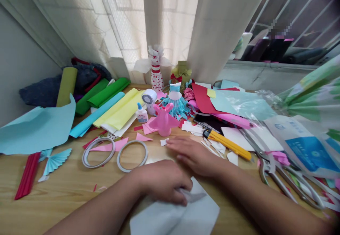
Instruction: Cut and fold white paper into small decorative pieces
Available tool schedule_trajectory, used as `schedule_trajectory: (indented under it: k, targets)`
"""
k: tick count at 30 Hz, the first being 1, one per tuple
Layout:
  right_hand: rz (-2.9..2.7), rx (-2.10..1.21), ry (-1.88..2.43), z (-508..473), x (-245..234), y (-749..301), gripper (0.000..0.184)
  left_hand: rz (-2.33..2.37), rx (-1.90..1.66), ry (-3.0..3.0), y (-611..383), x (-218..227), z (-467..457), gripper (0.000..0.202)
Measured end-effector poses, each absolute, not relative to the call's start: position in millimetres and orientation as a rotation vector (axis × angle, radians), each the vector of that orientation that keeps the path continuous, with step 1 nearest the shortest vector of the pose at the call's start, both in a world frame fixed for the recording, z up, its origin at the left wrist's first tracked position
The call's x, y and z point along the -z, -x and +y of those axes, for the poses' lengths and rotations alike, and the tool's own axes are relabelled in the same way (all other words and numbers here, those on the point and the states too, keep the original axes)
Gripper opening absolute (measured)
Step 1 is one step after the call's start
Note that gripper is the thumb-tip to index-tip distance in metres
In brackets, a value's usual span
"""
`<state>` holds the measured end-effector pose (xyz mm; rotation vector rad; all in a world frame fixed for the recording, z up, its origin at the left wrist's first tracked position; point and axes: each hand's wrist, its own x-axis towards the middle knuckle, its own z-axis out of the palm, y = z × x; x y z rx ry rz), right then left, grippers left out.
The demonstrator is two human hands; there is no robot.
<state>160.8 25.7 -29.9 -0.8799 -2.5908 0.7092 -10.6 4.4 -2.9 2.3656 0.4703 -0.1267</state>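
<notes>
A creased white paper sheet (pixel 174 215) lies at the near edge of the worktop (pixel 45 206), gripped at a fold by the person's left hand (pixel 162 182), its fingers curled down. The right hand (pixel 192 156) rests open and flat just beyond, fingertips beside a white paper scrap (pixel 164 142) and near a yellow utility knife (pixel 228 144). Two tape rolls (pixel 132 156) lie to the left, a pink paper figure (pixel 164 121) ahead, and large scissors (pixel 276 171) to the right, among scattered coloured paper (pixel 119 109).
</notes>
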Motion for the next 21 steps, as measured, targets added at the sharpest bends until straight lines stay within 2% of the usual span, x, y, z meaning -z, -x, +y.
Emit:
schedule_trajectory:
  k: [3,7,11,15,18,21]
  targets:
    - [-2.859,-0.518,0.823,23,38,-148,0.049,0.384,0.17,-2.384,9,5,1,0.018]
    - [-2.907,-0.268,1.121,25,42,-180,0.069,0.423,0.206,-2.352,10,5,4,0.017]
    - [-2.728,-0.132,1.359,20,40,-214,0.056,0.537,0.039,-2.255,12,5,10,0.011]
    - [-2.705,-0.306,1.219,13,35,-208,0.046,0.78,-0.147,-2.091,15,5,16,0.01]
    - [-2.386,-0.409,1.32,20,23,-197,0.032,0.848,-0.213,-1.987,17,6,21,0.003]
    - [-2.022,-0.806,1.339,31,10,-192,0.034,0.904,-0.296,-1.943,17,8,25,0.006]
